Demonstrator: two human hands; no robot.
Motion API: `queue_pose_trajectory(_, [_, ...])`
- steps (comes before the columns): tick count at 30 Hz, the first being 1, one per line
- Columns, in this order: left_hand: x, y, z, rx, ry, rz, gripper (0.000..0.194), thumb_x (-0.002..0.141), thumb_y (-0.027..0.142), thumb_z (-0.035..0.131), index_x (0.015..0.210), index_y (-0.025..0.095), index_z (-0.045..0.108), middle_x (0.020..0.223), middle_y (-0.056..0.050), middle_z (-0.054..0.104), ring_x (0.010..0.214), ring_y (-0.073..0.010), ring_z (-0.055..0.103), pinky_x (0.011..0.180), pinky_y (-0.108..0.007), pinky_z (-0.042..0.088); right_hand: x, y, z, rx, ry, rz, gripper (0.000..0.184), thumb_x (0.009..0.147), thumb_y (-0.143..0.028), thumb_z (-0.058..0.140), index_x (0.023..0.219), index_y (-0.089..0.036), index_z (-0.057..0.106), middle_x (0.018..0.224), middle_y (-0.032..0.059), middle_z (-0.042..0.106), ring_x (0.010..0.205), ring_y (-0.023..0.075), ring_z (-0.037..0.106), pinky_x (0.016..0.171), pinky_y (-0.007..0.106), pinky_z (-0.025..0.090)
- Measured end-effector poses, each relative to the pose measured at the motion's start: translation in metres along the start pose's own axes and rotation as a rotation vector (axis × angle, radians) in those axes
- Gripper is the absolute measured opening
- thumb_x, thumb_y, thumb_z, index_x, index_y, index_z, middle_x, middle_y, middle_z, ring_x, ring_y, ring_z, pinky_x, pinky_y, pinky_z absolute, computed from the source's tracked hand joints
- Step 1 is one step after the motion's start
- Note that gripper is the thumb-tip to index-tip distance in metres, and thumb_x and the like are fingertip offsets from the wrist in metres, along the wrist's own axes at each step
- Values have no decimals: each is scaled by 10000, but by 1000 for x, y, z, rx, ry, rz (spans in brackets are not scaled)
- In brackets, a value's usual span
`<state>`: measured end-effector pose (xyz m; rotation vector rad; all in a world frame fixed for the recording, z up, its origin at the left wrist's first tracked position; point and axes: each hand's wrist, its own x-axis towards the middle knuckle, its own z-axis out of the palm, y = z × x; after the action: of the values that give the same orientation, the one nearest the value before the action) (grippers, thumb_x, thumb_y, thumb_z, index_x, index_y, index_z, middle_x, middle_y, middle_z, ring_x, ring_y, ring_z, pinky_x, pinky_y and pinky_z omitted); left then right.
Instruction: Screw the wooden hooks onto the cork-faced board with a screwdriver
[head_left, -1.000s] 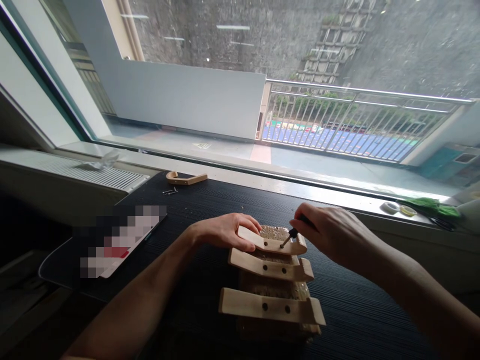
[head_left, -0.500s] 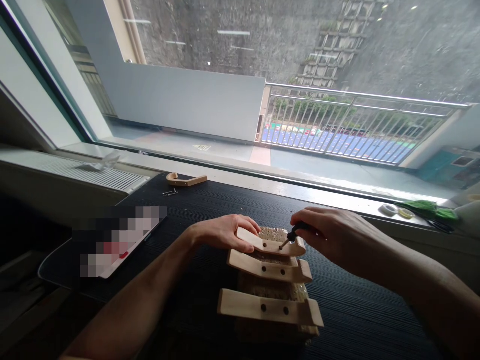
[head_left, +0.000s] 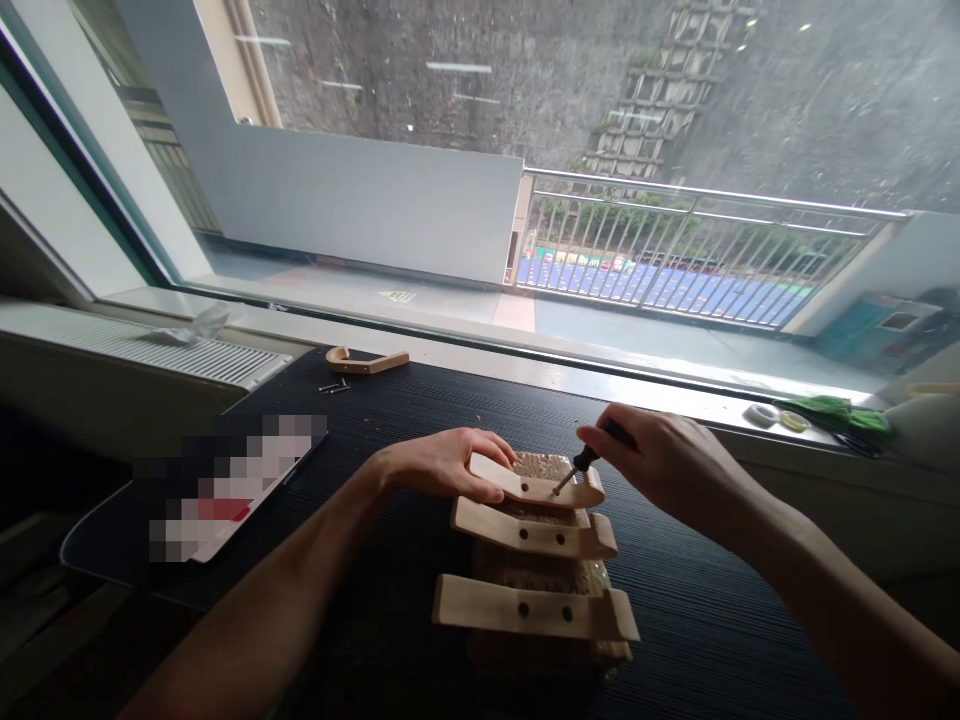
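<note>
My right hand (head_left: 651,448) is closed around the black handle of a screwdriver (head_left: 582,460). The tool's tip sits at the right hole of the farthest wooden hook (head_left: 538,488). My left hand (head_left: 459,462) grips the left end of that hook, thumb on the near side and fingers over the far side. Nearer to me lie a second wooden hook (head_left: 504,530) and a third wooden hook (head_left: 502,598), each with two dark holes. All three rest across a speckled, rough-looking board (head_left: 544,575), partly hidden under them.
On the black table (head_left: 735,590), a loose wooden hook (head_left: 369,362) lies at the far left beside several screws (head_left: 334,386). A blurred-out flat object (head_left: 232,500) is at left. Tape rolls (head_left: 763,415) and a green cloth (head_left: 844,415) sit on the windowsill to the right.
My right hand has shifted its hold on the screwdriver, and more of the handle shows. The tip stays at the same hole. The whole view has moved slightly.
</note>
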<state>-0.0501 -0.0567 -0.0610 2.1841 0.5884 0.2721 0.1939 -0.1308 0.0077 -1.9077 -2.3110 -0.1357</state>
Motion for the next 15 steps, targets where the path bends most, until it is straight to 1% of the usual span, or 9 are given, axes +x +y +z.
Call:
queue_pose_trajectory(4, [0, 3, 0, 2, 2, -8, 350, 745, 303, 686, 1074, 185, 673, 1229, -59, 590, 1137, -228, 537, 965, -273, 395, -7, 10, -2, 77, 99, 6, 433, 892, -577, 374, 758, -220, 577, 512, -26, 508, 434, 111, 385, 459, 240, 229])
queue_pose_trajectory(8, [3, 6, -1, 18, -4, -34, 359, 748, 275, 676, 1097, 193, 664, 1231, -51, 584, 1146, -224, 528, 980, -271, 392, -6, 17, -5, 158, 164, -5, 414, 870, -583, 424, 765, -219, 593, 471, -52, 468, 413, 91, 350, 440, 223, 255])
queue_pose_trajectory(11, [5, 6, 0, 27, -3, -66, 361, 749, 274, 675, 1103, 207, 660, 1253, -39, 565, 1164, -218, 516, 995, -261, 386, 1, 21, -4, 228, 160, -19, 361, 858, -543, 475, 760, -221, 604, 462, -63, 461, 401, 79, 337, 413, 210, 266])
queue_pose_trajectory(15, [8, 4, 0, 37, -6, -76, 342, 747, 262, 674, 1086, 217, 663, 1270, -24, 547, 1191, -203, 492, 1029, -250, 361, 15, 27, 1, 325, 121, -73, 236, 849, -420, 512, 753, -228, 611, 550, -46, 554, 451, 84, 421, 423, 199, 321])
